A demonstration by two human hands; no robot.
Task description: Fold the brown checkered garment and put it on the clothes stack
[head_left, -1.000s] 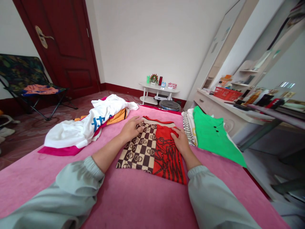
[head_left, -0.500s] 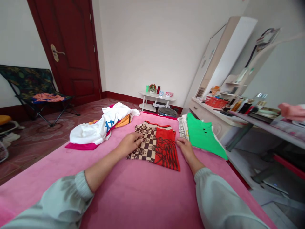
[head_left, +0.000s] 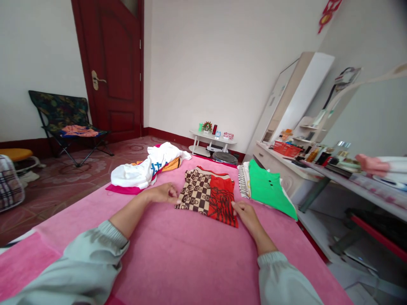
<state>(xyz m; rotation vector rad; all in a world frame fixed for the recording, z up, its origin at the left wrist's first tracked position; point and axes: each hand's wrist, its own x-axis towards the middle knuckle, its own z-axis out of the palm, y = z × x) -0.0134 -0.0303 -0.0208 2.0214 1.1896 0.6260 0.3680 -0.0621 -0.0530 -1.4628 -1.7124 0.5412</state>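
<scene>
A folded shirt [head_left: 205,195] lies on the pink bed cover [head_left: 190,258], brown-and-cream checked on its left half and red with dark chain-like lines on its right. My left hand [head_left: 163,193] is at its lower left edge, fingers curled and thumb against the fabric. At the right edge my right hand [head_left: 246,213] pinches the cloth between thumb and fingers. To the right lies a stack of folded clothes with a green shirt [head_left: 269,188] on top. A crumpled white garment with blue lettering [head_left: 135,174] rests at the left, over orange and magenta cloth.
Beyond the bed stands a low white table [head_left: 208,136] with small items. A dressing table with a red basket [head_left: 287,148] and bottles runs along the right. On the left are a folding chair [head_left: 68,120] holding orange cloth and a closed dark red door [head_left: 117,80].
The view has tilted up and shifted left. My left hand has slid down from the checked half to the shirt's lower left edge. My right hand has moved lower along the right edge.
</scene>
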